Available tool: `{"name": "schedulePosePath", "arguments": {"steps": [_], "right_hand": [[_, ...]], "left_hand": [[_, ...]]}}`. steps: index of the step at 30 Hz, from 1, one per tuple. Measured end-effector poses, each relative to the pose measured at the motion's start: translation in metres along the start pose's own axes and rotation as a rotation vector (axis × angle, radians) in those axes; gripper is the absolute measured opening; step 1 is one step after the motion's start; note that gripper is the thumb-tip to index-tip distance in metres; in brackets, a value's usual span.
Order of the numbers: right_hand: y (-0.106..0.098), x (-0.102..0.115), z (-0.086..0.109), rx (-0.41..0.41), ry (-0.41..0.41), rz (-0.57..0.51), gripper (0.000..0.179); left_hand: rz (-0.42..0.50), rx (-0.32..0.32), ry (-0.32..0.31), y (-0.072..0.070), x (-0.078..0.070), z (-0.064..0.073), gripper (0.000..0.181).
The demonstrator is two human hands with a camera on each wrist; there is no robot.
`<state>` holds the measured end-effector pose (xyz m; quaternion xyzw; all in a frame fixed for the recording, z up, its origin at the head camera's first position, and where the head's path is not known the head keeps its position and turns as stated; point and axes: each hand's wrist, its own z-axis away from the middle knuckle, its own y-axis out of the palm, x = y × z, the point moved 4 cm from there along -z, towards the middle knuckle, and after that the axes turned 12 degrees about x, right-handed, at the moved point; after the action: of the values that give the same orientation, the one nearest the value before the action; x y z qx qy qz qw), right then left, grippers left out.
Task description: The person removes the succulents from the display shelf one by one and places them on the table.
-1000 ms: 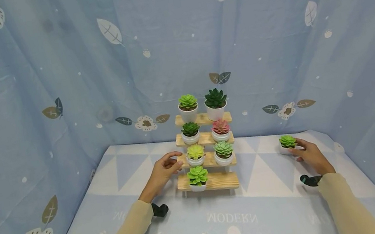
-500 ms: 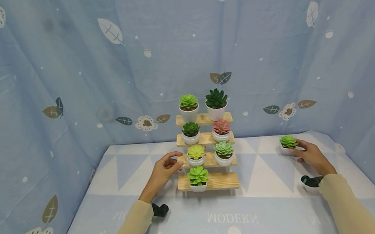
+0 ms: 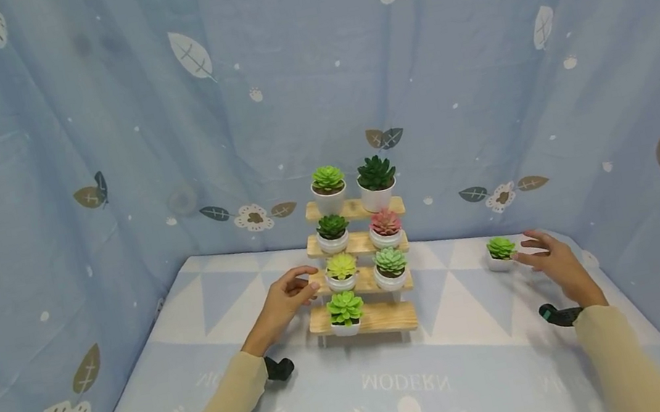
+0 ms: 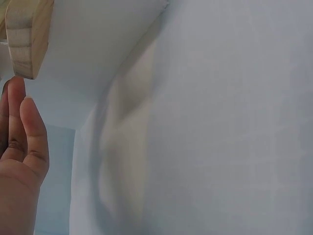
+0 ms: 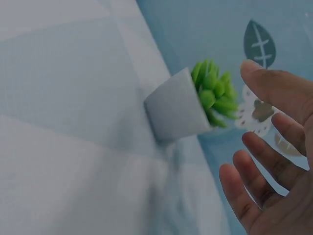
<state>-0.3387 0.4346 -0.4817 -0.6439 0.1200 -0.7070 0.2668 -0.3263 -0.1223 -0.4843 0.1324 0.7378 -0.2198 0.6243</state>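
A four-tier wooden plant stand (image 3: 382,314) holds several small potted succulents in the head view. My left hand (image 3: 284,302) is at the stand's left side, by the end of its second-lowest board. In the left wrist view the fingertips (image 4: 17,85) are close against a wooden board end (image 4: 27,36); whether they press on it I cannot tell. My right hand (image 3: 559,265) is spread beside a light-green succulent in a white pot (image 3: 501,264), which stands upright on the cloth. The right wrist view shows a gap between its fingers (image 5: 266,152) and the pot (image 5: 176,107).
A pale blue patterned cloth (image 3: 399,370) covers the table. Blue floral curtains (image 3: 294,79) rise close behind it and at both sides. The lowest board bears one light-green succulent (image 3: 345,310) on its left half, with bare wood to the right.
My right hand has let go of the potted succulent and drawn back slightly to the right, fingers spreading. The pot stays in place. My left hand has barely moved.
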Motion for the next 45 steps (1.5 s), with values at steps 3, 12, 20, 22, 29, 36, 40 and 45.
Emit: {"name": "schedulePosePath", "arguments": {"steps": [3, 12, 20, 22, 29, 36, 40, 45], "right_hand": [[-0.001, 0.014, 0.004, -0.031, -0.019, 0.014, 0.089], [0.013, 0.051, 0.015, -0.117, -0.083, 0.055, 0.083], [0.039, 0.078, 0.023, -0.071, -0.171, 0.094, 0.076], [0.047, 0.084, 0.025, -0.053, -0.181, 0.098, 0.076], [0.074, 0.102, 0.024, -0.003, -0.230, 0.089, 0.068], [0.103, 0.119, 0.027, 0.029, -0.267, 0.075, 0.066], [0.116, 0.126, 0.029, 0.052, -0.278, 0.076, 0.065], [0.132, 0.141, 0.036, 0.081, -0.312, 0.078, 0.060]], "left_hand": [[-0.003, -0.003, 0.002, -0.001, -0.001, 0.000, 0.038], [0.004, 0.008, -0.004, -0.001, 0.001, 0.001, 0.040], [0.019, 0.009, -0.001, -0.001, -0.001, 0.001, 0.040], [0.029, 0.009, -0.006, -0.001, 0.000, 0.001, 0.040], [0.039, 0.014, -0.007, -0.001, 0.001, 0.000, 0.040], [0.017, 0.011, -0.001, -0.002, 0.002, -0.001, 0.040], [0.018, 0.009, -0.006, -0.002, 0.001, 0.000, 0.040], [0.034, 0.006, -0.009, -0.001, 0.000, 0.000, 0.041]]}}
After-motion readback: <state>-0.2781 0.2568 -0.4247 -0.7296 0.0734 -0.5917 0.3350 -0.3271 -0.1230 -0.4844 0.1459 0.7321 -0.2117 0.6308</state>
